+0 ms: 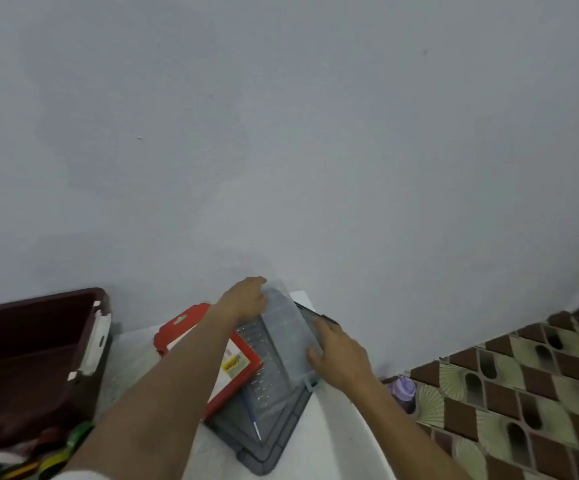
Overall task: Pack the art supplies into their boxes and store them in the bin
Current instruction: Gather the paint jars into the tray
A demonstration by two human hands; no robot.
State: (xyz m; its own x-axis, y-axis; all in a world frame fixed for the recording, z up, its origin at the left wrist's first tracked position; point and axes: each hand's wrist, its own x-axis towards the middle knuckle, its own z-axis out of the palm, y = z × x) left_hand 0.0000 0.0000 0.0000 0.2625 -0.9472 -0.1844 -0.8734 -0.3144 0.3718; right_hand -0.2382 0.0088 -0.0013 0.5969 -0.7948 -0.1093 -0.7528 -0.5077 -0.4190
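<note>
two grips: both are meeting on the clear lid [288, 327] at the far middle of the counter [336, 427].
left grip [246, 299]: it is reaching in from the near left and curling round the lid's far corner, holding it.
right grip [341, 355]: its fingers are lying across the lid's right edge; blur is hiding whether they are wrapping round it, so i cannot tell.
clear lid: it is tilting up over the grey case [274, 431], hinged along the case's right side.
grey case: it is lying open and skewed on the counter, with a thin blue and white stick [253, 417] resting inside near its near end.
red box [243, 358]: it is lying flat, touching the case's left side, partly under the left forearm.
bin [31, 341]: dark maroon with a white latch [95, 344], it is standing at the far left, well apart from the case.
coloured supplies [56, 452]: these are lying blurred at the near left corner, beside the bin.
purple bottle [402, 393]: it is standing on the tiled floor [523, 393], right of the counter.
</note>
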